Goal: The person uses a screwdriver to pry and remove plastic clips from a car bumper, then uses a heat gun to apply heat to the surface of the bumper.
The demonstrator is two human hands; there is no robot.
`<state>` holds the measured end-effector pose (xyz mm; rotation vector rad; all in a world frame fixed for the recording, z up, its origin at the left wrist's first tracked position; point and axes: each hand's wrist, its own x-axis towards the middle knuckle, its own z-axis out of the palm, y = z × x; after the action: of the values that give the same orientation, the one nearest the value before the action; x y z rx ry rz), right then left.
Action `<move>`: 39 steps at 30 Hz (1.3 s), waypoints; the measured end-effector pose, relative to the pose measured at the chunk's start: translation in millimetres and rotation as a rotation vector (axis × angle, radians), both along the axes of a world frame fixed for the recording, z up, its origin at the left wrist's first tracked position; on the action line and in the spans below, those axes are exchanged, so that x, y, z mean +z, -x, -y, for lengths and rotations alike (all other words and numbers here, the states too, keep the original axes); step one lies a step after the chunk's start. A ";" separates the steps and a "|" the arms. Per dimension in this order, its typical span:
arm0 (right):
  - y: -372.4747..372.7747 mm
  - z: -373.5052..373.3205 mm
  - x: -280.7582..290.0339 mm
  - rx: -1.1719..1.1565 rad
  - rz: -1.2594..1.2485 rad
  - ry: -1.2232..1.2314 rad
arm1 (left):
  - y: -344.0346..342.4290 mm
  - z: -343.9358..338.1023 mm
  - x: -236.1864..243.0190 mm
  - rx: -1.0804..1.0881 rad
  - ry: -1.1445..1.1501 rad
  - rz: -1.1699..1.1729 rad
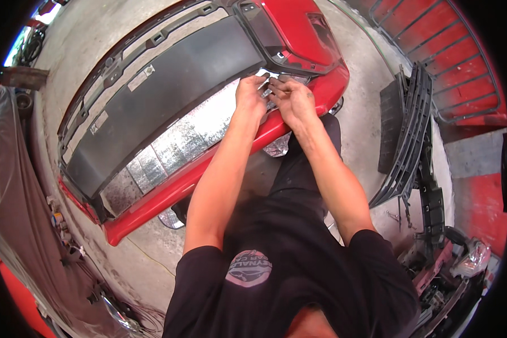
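A red car bumper (174,188) lies inside-up on the concrete floor, with a black plastic panel (169,90) along its upper part and silver foil lining (180,138) below it. My left hand (250,93) and my right hand (292,100) are close together at the bumper's right end, fingers pinching at the edge of the foil next to a black frame (276,42). What the fingertips grip is too small to tell apart from the foil.
A black grille (408,135) leans on the floor at the right, beside a red metal rack (450,50). Loose car parts and a headlamp (473,256) lie at lower right. A covered vehicle (17,214) and wiring (62,225) run along the left.
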<state>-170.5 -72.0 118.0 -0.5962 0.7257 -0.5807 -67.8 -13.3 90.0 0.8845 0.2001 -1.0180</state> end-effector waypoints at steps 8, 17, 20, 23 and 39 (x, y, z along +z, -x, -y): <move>-40.9 -22.8 -37.0 -0.011 0.181 -0.083 | -3.8 -51.4 40.4 -0.119 -0.244 0.348; -60.1 -20.5 -36.4 -0.158 0.347 -0.273 | -63.2 -64.7 125.7 0.054 -0.646 1.968; -63.3 -23.7 -30.9 -0.173 0.345 -0.278 | -114.2 -58.4 117.8 0.025 -0.783 2.128; -61.0 -19.7 -36.2 -0.149 0.370 -0.210 | -116.5 -55.2 111.1 -0.025 -0.911 2.252; -57.8 -20.3 -18.8 -0.080 0.347 -0.107 | -120.0 -60.8 95.3 -0.028 -0.906 2.136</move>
<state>-112.6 -51.7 99.2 -0.3549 0.4503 -0.6940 52.3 47.5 185.3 2.3016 -1.2464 0.4980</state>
